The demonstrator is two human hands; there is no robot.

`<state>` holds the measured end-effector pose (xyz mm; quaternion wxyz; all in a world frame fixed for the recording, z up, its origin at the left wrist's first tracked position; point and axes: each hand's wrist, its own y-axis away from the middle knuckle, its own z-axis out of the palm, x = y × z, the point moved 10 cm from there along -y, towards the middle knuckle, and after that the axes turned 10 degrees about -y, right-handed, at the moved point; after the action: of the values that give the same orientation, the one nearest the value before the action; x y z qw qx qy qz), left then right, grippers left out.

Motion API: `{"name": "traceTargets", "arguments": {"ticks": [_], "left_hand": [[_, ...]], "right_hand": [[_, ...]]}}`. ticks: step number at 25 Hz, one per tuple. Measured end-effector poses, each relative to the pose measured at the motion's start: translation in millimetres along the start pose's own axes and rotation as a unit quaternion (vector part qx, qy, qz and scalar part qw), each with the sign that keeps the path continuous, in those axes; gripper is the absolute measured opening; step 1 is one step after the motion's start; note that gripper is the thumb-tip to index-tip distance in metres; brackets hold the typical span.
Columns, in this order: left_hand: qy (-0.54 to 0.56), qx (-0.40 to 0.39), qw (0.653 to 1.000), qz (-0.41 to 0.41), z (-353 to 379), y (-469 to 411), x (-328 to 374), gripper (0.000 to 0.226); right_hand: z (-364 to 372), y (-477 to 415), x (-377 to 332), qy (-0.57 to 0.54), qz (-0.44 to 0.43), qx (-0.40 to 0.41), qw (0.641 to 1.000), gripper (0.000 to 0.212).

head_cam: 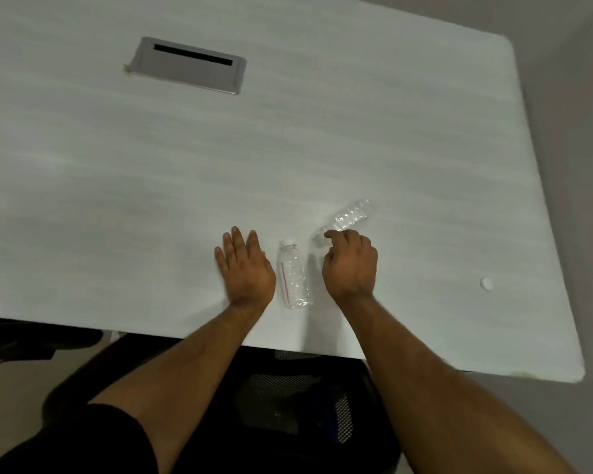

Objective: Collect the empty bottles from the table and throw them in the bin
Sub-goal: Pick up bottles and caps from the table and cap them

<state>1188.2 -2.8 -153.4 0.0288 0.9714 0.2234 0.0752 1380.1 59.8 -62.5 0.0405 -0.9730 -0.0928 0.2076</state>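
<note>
Stage: the collecting is only beginning; judging from how things are lying, no bottle is lifted yet and nothing is thrown away.

Capped bottle [294, 274]: it is lying on its side on the desk [322, 138], between the two hands, near the front edge, with the white cap pointing away from the person.

Clear bottle [348, 218]: it is also lying on the desk, tilted, a little farther back and to the right, its neck end pointing toward the right hand.

Right hand [350, 265]: the fingers are curling loosely at the neck of the clear bottle and seem to be touching it (a full grip I cannot confirm).

Left hand [244, 265]: it is resting flat and open on the desk just beside the capped bottle, holding nothing.

Loose cap [486, 283]: a small white round thing, probably a cap, is lying well apart on the right.

Bin: it is not appearing in the view.

Left to do: I judge that both bottles are waiting to be picked up and carried to the bin.
</note>
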Motion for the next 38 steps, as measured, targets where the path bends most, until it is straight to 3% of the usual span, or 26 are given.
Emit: {"name": "traceTargets", "arguments": {"ticks": [2, 6, 8, 12, 14, 16, 18, 21, 25, 29, 33, 38], "left_hand": [[-0.014, 0.032, 0.999, -0.021, 4, 2, 3, 0.049], [-0.034, 0.118, 0.992, -0.031, 3, 4, 2, 0.046], [-0.039, 0.137, 0.989, -0.037, 1, 4, 1, 0.046], [-0.033, 0.118, 0.992, -0.037, 3, 4, 5, 0.048], [-0.026, 0.116, 0.992, -0.039, 0, 5, 2, 0.047], [0.026, 0.083, 0.994, -0.074, -7, 0, -5, 0.049], [0.112, 0.078, 0.986, -0.092, -31, -2, 12, 0.052], [0.180, 0.116, 0.977, -0.021, -84, 3, 100, 0.035], [0.234, -0.064, 0.963, 0.115, -60, 34, 268, 0.035], [0.163, -0.149, 0.946, 0.236, -12, 67, 386, 0.059], [0.095, -0.181, 0.934, 0.293, 37, 91, 463, 0.073], [-0.017, -0.146, 0.927, 0.345, 52, 102, 508, 0.037]], "right_hand": [[4, -24, 7, 0.061, -0.085, -0.021, 0.994, 0.050], [42, -55, 18, 0.152, -0.149, -0.190, 0.958, 0.051], [44, -60, 17, 0.141, -0.165, -0.187, 0.958, 0.050], [36, -56, 13, 0.119, -0.185, -0.141, 0.965, 0.028], [24, -47, 19, 0.092, -0.147, -0.154, 0.973, 0.027], [3, -35, 31, 0.034, -0.087, -0.143, 0.985, 0.039], [-29, -20, 54, -0.107, 0.018, -0.115, 0.987, 0.051], [-77, 11, 110, -0.305, 0.191, -0.047, 0.932, 0.050], [-133, 51, 217, -0.313, 0.301, 0.052, 0.899, 0.045], [-155, 71, 310, -0.310, 0.343, 0.064, 0.885, 0.044], [-157, 69, 381, -0.308, 0.353, 0.045, 0.882, 0.047], [-151, 63, 422, -0.319, 0.347, 0.021, 0.882, 0.051]]}}
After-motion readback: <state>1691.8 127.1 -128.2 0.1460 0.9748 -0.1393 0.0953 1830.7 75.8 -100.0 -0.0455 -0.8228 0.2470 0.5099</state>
